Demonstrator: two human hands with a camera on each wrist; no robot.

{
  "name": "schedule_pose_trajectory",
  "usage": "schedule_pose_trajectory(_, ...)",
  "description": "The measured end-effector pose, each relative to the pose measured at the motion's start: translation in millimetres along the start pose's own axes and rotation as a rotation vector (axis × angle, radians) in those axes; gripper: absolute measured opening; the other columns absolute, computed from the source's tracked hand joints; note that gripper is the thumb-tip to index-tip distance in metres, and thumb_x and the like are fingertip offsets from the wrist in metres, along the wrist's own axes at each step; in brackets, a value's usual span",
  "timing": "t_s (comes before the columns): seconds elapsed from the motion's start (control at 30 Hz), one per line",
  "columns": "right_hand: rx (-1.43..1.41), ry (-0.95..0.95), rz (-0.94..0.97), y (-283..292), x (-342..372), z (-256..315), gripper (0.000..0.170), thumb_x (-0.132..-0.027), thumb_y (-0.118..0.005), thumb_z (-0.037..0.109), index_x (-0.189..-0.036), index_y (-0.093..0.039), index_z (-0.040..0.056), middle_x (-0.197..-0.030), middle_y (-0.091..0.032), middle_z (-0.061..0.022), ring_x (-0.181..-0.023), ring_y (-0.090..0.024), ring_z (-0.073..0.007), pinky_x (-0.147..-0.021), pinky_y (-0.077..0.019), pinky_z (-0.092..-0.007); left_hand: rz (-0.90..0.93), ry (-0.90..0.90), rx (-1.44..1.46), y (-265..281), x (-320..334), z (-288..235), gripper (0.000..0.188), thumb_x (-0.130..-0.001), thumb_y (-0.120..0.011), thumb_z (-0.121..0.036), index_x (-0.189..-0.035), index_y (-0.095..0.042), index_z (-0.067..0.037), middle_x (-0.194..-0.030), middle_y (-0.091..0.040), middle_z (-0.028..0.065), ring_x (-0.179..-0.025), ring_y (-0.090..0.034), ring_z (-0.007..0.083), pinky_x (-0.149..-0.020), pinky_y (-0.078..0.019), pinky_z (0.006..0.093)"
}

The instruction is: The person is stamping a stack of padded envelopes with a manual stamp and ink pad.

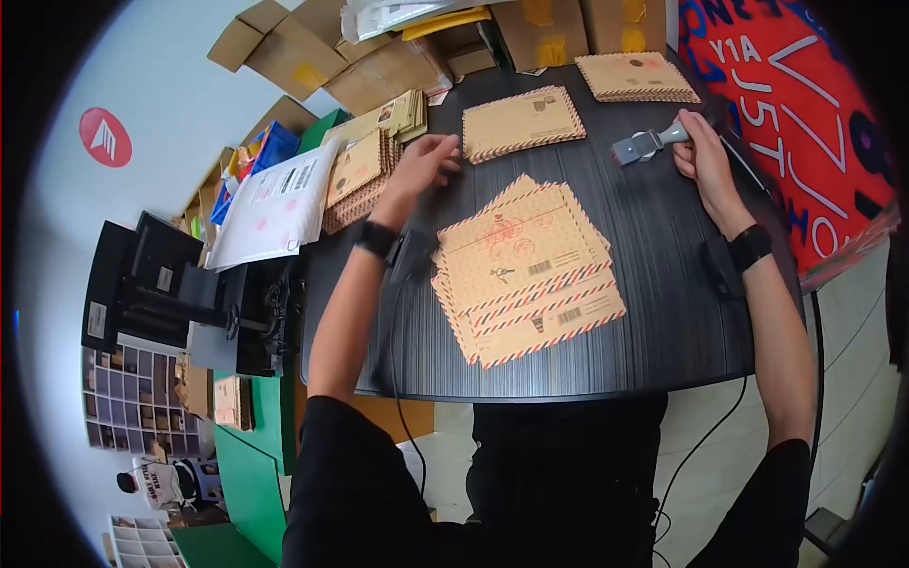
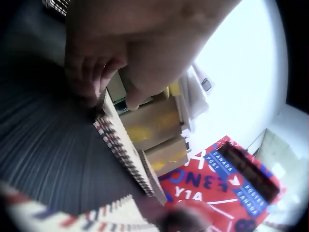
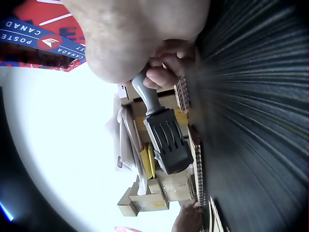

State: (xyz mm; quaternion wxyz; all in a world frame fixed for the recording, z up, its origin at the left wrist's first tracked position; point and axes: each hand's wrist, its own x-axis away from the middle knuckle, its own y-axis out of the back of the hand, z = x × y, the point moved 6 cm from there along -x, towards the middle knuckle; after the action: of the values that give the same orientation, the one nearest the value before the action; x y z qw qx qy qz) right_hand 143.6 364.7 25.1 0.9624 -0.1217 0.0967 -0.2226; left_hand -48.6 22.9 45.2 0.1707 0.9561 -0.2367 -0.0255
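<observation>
In the head view, my right hand (image 1: 705, 166) holds a stamp (image 1: 653, 144) by its grey handle, its dark head over the table's right part. The right wrist view shows fingers (image 3: 164, 72) round the handle of the stamp (image 3: 169, 140). My left hand (image 1: 421, 170), fingers loosely bent, is beside the left edge of a stack of striped-edge envelopes (image 1: 524, 123). In the left wrist view, its fingers (image 2: 89, 87) are by a corner of the stack (image 2: 123, 145); contact is unclear. Nearer my body lies a fanned pile of envelopes (image 1: 521, 256) with red and black prints.
Another envelope stack (image 1: 636, 78) lies at the back right. More envelopes (image 1: 360, 170) and a white mailer (image 1: 275, 204) are at the left. Cardboard boxes (image 1: 388, 80) line the back. A red printed box (image 1: 786, 114) stands right; a pen-like rod (image 1: 743, 161) lies beside my right hand.
</observation>
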Motion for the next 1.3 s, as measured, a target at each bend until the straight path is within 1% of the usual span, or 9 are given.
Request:
schedule_pose_trajectory(0.17, -0.025, 0.009, -0.002, 1.4, -0.1, -2.4, 0.025, -0.100, -0.045, 0.033, -0.095, -0.049, 0.0086, -0.062, -0.034, 0.0048, -0.048, -0.029, -0.0031, -0.044, -0.0218, -0.0187, 0.063, 0.055, -0.427, -10.4, -43.4, 13.0, 0.026, -0.086, -0.070, -0.032, -0.092, -0.060, -0.008, -0.073, -0.059, -0.0041, -0.064, -0.054, 0.0049, -0.053, -0.0385, 0.0178)
schedule_pose_trajectory(0.57, 0.001, -0.008, -0.003, 1.6, 0.4, -0.7, 0.025, -0.101, -0.045, 0.033, -0.096, -0.049, 0.0084, -0.063, -0.036, 0.0041, -0.049, -0.030, -0.0031, -0.045, -0.0226, -0.0185, -0.004, -0.114, 0.040, 6.0, -29.4, 17.8, 0.013, -0.086, -0.069, -0.015, -0.084, -0.056, -0.013, -0.072, -0.056, -0.0062, -0.061, -0.051, 0.0033, -0.047, -0.0294, 0.0181)
schedule_pose_trajectory(0.7, 0.005, -0.014, 0.000, 2.8, -0.3, 1.1, 0.025, -0.101, -0.044, 0.033, -0.097, -0.049, 0.0082, -0.063, -0.035, 0.0041, -0.049, -0.030, -0.0031, -0.045, -0.0229, -0.0185, -0.073, -0.159, 0.224, 18.1, 21.1, -11.7, 0.012, -0.087, -0.067, -0.013, -0.084, -0.056, -0.013, -0.073, -0.054, -0.0062, -0.062, -0.050, 0.0030, -0.047, -0.0284, 0.0173)
schedule_pose_trajectory(0.83, 0.006, -0.015, 0.006, 1.0, 0.6, -0.7, 0.025, -0.101, -0.044, 0.032, -0.098, -0.049, 0.0079, -0.063, -0.036, 0.0040, -0.050, -0.030, -0.0032, -0.045, -0.0233, -0.0185, 0.005, -0.285, 0.078, 32.7, 68.9, -20.6, 0.009, -0.086, -0.068, -0.010, -0.084, -0.059, -0.010, -0.077, -0.059, -0.0057, -0.065, -0.052, 0.0029, -0.051, -0.0351, 0.0190)
schedule_pose_trajectory(0.93, 0.026, -0.011, 0.013, 1.8, -0.6, 0.2, 0.026, -0.101, -0.043, 0.032, -0.100, -0.050, 0.0075, -0.063, -0.036, 0.0037, -0.050, -0.031, -0.0032, -0.045, -0.0235, -0.0185, 0.374, -0.519, -0.267, 14.1, 100.9, -15.8, 0.008, -0.090, -0.064, -0.012, -0.086, -0.061, -0.005, -0.088, -0.063, 0.0009, -0.073, -0.056, 0.0071, -0.058, -0.0410, 0.0195)
schedule_pose_trajectory(1.03, 0.070, -0.001, 0.030, -5.4, 1.0, 1.7, 0.026, -0.102, -0.043, 0.032, -0.101, -0.050, 0.0070, -0.063, -0.036, 0.0032, -0.050, -0.031, -0.0033, -0.046, -0.0235, -0.0185, 0.564, -0.505, -0.339, 7.2, 112.4, -18.7, 0.008, -0.090, -0.062, -0.010, -0.086, -0.063, -0.003, -0.092, -0.064, 0.0031, -0.075, -0.057, 0.0087, -0.062, -0.0433, 0.0203)
schedule_pose_trajectory(1.07, 0.059, 0.021, 0.022, -9.4, 4.0, 3.9, 0.026, -0.102, -0.042, 0.032, -0.101, -0.050, 0.0069, -0.063, -0.036, 0.0029, -0.050, -0.031, -0.0033, -0.045, -0.0236, -0.0185, 0.661, -0.500, -0.377, 2.8, 116.9, -13.5, 0.008, -0.091, -0.061, -0.009, -0.086, -0.064, -0.002, -0.094, -0.065, 0.0042, -0.076, -0.058, 0.0094, -0.064, -0.0445, 0.0206)
schedule_pose_trajectory(1.17, 0.087, 0.070, 0.053, -36.6, 12.3, 30.0, 0.027, -0.102, -0.041, 0.031, -0.102, -0.051, 0.0065, -0.063, -0.037, 0.0022, -0.050, -0.032, -0.0035, -0.045, -0.0240, -0.0186, 0.596, -0.337, -0.108, 7.5, 103.8, 12.8, 0.005, -0.088, -0.061, -0.006, -0.087, -0.064, -0.002, -0.089, -0.065, 0.0010, -0.068, -0.051, 0.0048, -0.060, -0.0409, 0.0188)
schedule_pose_trajectory(1.3, 0.422, 0.514, 0.033, -101.9, 50.0, 102.7, 0.019, -0.100, -0.047, 0.023, -0.104, -0.052, 0.0058, -0.066, -0.044, 0.0011, -0.051, -0.035, -0.0039, -0.045, -0.0272, -0.0186, 0.479, -0.250, 0.213, 15.3, 89.1, 27.2, 0.008, -0.091, -0.057, -0.008, -0.090, -0.062, -0.002, -0.088, -0.065, 0.0009, -0.067, -0.051, 0.0036, -0.058, -0.0402, 0.0177)
